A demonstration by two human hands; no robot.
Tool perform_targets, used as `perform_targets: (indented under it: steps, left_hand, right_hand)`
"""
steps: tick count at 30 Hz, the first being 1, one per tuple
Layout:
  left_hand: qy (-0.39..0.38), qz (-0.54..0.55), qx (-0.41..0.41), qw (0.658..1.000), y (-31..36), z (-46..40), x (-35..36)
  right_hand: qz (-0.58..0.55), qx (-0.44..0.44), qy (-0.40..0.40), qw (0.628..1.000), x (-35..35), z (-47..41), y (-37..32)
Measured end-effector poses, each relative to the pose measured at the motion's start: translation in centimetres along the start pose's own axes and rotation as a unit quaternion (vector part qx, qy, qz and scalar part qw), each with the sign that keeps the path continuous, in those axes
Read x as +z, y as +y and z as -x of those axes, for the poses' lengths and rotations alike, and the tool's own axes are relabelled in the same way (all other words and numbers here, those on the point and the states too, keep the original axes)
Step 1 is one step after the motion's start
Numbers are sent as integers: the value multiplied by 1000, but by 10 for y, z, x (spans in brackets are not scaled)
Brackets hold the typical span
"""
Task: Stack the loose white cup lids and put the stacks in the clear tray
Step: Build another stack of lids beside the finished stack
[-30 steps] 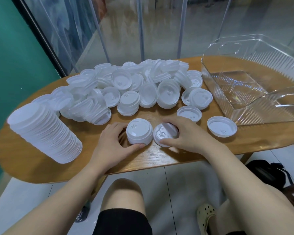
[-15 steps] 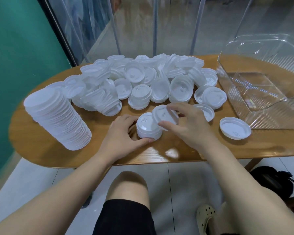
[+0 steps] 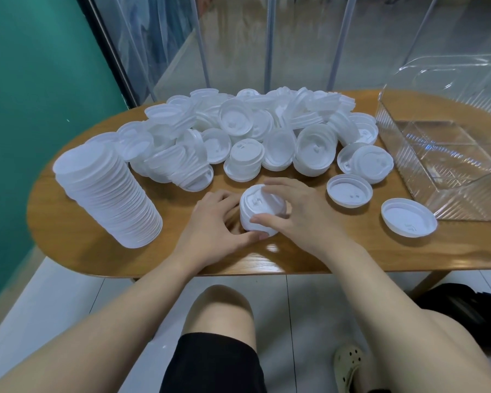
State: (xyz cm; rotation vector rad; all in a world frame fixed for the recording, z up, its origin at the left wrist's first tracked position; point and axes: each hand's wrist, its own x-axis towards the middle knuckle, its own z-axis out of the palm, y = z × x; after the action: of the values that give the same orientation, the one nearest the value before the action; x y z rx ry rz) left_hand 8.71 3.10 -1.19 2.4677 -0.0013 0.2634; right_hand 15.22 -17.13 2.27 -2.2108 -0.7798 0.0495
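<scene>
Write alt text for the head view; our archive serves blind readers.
Both hands, left hand and right hand, grip a short stack of white cup lids at the near edge of a wooden table. A heap of loose lids lies behind, a tall leaning stack at left, an empty clear tray at right.

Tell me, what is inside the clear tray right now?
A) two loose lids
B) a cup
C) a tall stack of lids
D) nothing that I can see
D: the clear tray shows only its bare see-through bottom, while the tall stack stands on the table at the far left.
</scene>
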Motion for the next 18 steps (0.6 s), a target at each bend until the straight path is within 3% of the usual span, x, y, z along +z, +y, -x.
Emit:
perform_targets:
  steps: [18]
  left_hand:
    - [-5, 0, -7, 1000, -2, 0, 1]
  right_hand:
    - [63, -45, -30, 997, -2, 1, 0]
